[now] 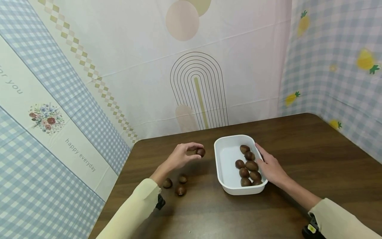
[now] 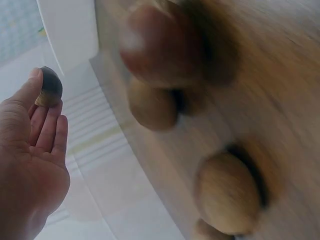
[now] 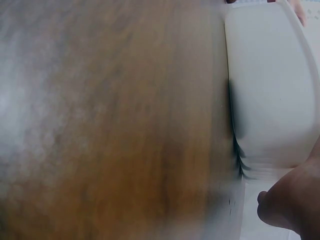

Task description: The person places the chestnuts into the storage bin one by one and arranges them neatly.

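My left hand (image 1: 180, 156) pinches a brown chestnut (image 1: 200, 152) between thumb and fingers, above the table and left of a white rectangular tray (image 1: 229, 191). That pinched chestnut (image 2: 51, 86) also shows at the fingertips in the left wrist view. Several chestnuts (image 1: 252, 165) lie in the tray, mostly along its right side. My right hand (image 1: 273, 170) holds the tray by its right wall, the thumb at the rim; the fingers outside are partly hidden. Under my left forearm, loose chestnuts (image 1: 180, 190) lie on the wood.
The brown wooden table (image 1: 203, 212) has a rounded far right corner. Behind it hangs a pale printed cloth (image 1: 143, 83), with a blue checked cloth (image 1: 337, 89) on the right side.
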`<state>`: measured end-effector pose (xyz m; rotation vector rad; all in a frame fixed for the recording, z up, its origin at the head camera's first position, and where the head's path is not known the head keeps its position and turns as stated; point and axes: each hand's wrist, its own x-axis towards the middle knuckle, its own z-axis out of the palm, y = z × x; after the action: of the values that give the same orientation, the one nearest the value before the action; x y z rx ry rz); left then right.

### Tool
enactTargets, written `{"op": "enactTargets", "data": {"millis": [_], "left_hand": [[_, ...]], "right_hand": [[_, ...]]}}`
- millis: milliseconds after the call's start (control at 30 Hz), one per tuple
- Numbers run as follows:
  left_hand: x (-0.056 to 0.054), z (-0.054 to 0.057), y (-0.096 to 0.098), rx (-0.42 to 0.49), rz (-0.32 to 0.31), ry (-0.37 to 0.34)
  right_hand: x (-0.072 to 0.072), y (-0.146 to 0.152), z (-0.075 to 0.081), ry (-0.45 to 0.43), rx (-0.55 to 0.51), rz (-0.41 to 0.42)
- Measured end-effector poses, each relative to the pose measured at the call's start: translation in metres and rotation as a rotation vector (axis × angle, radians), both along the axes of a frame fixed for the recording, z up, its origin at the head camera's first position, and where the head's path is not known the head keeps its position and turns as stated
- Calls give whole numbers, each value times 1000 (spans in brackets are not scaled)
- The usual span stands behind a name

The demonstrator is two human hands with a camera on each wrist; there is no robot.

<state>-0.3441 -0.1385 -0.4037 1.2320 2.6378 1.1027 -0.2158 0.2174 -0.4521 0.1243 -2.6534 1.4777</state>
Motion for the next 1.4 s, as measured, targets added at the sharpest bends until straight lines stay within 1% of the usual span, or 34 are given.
{"op": "enactTargets", "data": {"millis": [167, 400, 500, 633, 700, 800, 900, 1000, 1133, 1267, 1400], "left_hand": [[-3, 7, 21, 13, 1, 23], [-8, 16, 50, 40, -20, 44], [-9, 19, 61, 34, -11, 50], [-10, 20, 74, 41, -6, 30], [-11, 20, 81, 38, 1, 16], [-11, 17, 90, 20, 21, 13], [-11, 13, 99, 11, 25, 13], [-11, 7, 107, 15, 20, -4], [-11, 1, 117, 18, 31, -28], [-9, -2, 125, 24, 43, -55], [-8, -6, 134, 21, 53, -56]], "right_hand": [[0, 1, 0, 2, 0, 2], [0, 0, 0, -1, -2, 0], [-1, 0, -1, 2, 5, -3], [-2, 1, -2, 2, 10, -8], [-2, 1, -2, -2, 9, -9], [-2, 2, -2, -4, 12, -11], [-2, 2, -2, -5, 14, -12], [-2, 1, -1, -6, 8, -11], [-1, 0, 0, -3, 5, -11], [-1, 0, 0, -6, 5, -13], [-1, 1, 0, -15, 3, -16]]}}
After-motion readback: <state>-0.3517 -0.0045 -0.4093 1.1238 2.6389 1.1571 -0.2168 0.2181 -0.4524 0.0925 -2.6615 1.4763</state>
